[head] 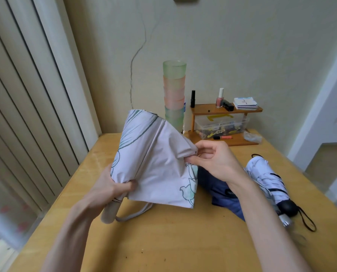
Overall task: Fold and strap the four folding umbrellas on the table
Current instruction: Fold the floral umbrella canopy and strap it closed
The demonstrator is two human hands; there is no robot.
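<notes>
Pink umbrella (155, 163) gripped by left hand (112, 185), pinched by right hand (212, 160).

— What stands against the wall (242, 46)?
— A stack of frosted cups (174, 91), beside a wooden shelf (225, 110) with a nail polish bottle (220, 98) on top (pink) and a clear plastic box (221, 124) underneath.
— And left?
— Pale vertical blinds (26, 95).

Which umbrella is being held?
The pale pink printed umbrella, gripped by left hand and right hand; the navy blue umbrella and white umbrella lie on the table.
</notes>
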